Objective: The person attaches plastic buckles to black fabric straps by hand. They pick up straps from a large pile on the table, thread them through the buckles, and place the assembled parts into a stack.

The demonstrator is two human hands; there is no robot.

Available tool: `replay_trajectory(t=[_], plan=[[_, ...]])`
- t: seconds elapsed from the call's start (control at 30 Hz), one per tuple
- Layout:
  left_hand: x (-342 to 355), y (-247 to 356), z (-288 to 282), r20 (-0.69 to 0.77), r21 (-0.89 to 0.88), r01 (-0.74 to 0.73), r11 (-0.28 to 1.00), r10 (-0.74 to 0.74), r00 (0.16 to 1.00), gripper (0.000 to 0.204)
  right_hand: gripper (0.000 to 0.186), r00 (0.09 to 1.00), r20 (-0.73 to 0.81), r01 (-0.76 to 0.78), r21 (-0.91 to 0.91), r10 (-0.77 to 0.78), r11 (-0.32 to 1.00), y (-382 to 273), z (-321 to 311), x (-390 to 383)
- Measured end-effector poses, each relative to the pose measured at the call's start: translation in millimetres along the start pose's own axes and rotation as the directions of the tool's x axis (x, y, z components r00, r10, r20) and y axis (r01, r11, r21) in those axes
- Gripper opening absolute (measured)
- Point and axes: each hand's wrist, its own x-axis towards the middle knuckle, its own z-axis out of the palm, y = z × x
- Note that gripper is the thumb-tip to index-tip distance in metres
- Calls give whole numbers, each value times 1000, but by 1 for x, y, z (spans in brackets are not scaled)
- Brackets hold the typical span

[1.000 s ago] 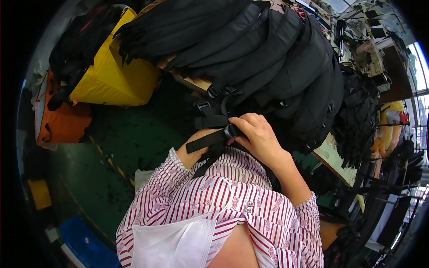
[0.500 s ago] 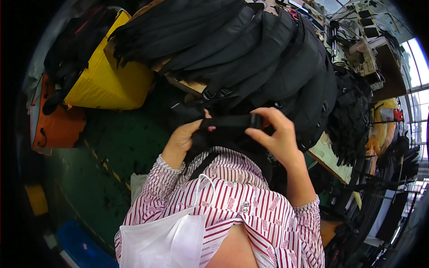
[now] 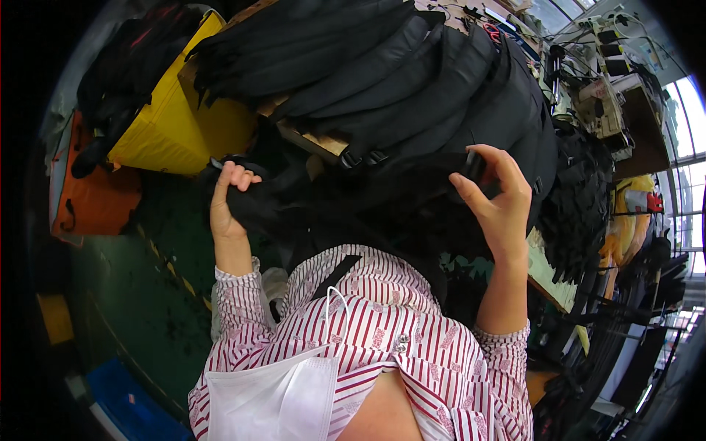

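A: Obs. Black bag (image 3: 346, 206) held up at frame centre, in front of the striped shirt (image 3: 382, 338). Left hand (image 3: 228, 202) at 9 o'clock, fingers curled tight on a bunched end of fabric. Right hand (image 3: 500, 206) at 3 o'clock, thumb and fingers pinched on the far edge.

B: Orientation?

A: Long axis runs roughly 9 to 3 o'clock, between the hands. Which end is the opening, cannot tell; all dark.

B: Risks?

A: Judgement only: the hanging strap (image 3: 334, 275) at 6 o'clock could snag the shirt. The stack of black bags (image 3: 412, 81) at 12 o'clock sits just beside it; a swing upward might drag one off the table edge (image 3: 548, 272).
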Motion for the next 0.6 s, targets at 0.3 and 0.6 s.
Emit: replay_trajectory(t=[0.3,0.6], plan=[[-25,-60,30,178,106,284,953,-299,937,33,40,756,523,362,168,-394,917,-26,71,7],[-38,-74,36,71,568,438,697,-572,817,15,38,677,579,488,108,-454,866,-30,85,18]])
